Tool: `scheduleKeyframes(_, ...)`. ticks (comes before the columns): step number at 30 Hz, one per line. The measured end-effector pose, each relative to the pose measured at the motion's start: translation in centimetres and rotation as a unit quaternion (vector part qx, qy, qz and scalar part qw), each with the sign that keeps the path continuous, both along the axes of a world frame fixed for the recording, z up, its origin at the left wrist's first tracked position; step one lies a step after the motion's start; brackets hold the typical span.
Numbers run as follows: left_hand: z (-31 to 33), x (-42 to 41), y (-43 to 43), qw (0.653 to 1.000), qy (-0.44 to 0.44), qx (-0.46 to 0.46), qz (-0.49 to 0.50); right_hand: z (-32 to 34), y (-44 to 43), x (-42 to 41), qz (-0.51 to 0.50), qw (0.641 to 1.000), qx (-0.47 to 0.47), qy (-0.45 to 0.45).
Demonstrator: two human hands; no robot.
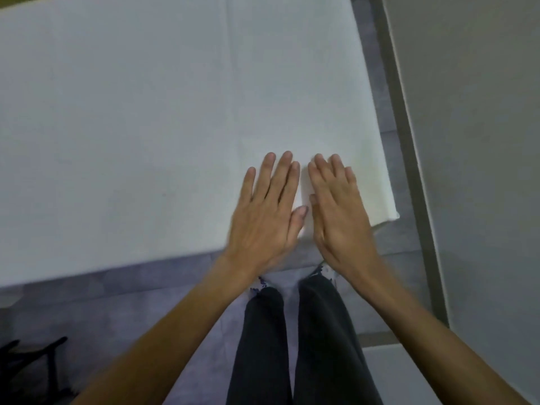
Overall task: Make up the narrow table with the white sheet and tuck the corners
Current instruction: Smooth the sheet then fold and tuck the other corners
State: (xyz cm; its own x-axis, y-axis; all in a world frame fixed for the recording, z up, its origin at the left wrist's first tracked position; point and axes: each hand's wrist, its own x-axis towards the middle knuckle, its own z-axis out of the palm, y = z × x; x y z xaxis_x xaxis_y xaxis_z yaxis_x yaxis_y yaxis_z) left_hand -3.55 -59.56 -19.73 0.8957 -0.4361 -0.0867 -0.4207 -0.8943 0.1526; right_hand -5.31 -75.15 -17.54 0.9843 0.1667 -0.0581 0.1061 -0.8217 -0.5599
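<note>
The white sheet [146, 112] lies flat over the narrow table and covers all of its top that shows; faint fold creases run across it. The near right corner [391, 213] of the covered table looks smooth and squared. My left hand [266, 211] and my right hand [339, 211] rest side by side, palms down, on the sheet close to the near edge, just left of that corner. Both hands are flat with fingers slightly apart, holding nothing.
A pale wall [482, 141] with a grey skirting strip [409, 141] runs close along the table's right end, leaving a narrow gap of purple-grey floor [146, 302]. My legs in dark trousers [292, 346] stand against the near edge. A black object [32, 355] sits at the lower left.
</note>
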Motion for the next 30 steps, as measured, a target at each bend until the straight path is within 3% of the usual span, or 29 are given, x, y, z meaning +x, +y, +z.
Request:
scheduleKeyframes(4, 0.0, -0.2, 4.7, 1.0, -0.005, 0.006, 0.028, -1.5, 0.8, -0.2, 0.012, 0.988, -0.15, -0.044)
scheduleKeyframes(7, 0.1, -0.8, 9.6, 0.997, -0.004, 0.014, 0.073, -2.1, 0.8, -0.3, 0.018, 0.977, -0.206, -0.053)
scheduleKeyframes(11, 0.4, -2.4, 18.0, 0.991, 0.005, 0.024, 0.134, -1.9, 1.2, -0.3, 0.021, 0.971, -0.229, -0.065)
scheduleKeyframes(14, 1.0, -3.9, 22.8, 0.982, 0.026, 0.02, 0.187, -0.9, 3.5, -0.6, -0.034, 0.98, -0.196, -0.021)
scheduleKeyframes(16, 1.3, -4.0, 22.7, 0.98, 0.028, -0.02, 0.197, -0.1, 7.2, -0.2, -0.047, 0.989, -0.142, -0.004)
scheduleKeyframes(19, 1.5, -2.4, 20.1, 0.986, 0.014, -0.059, 0.153, 0.2, 14.7, 1.1, 0.035, 0.992, -0.109, -0.043)
scheduleKeyframes(25, 0.5, -0.7, 24.3, 0.994, 0.0, 0.003, 0.114, -1.5, 18.6, 2.6, 0.052, 0.97, -0.234, -0.035)
scheduleKeyframes(30, 0.5, -3.1, 36.0, 0.982, -0.002, 0.032, 0.188, -2.1, 18.8, 2.4, 0.054, 0.97, -0.235, -0.039)
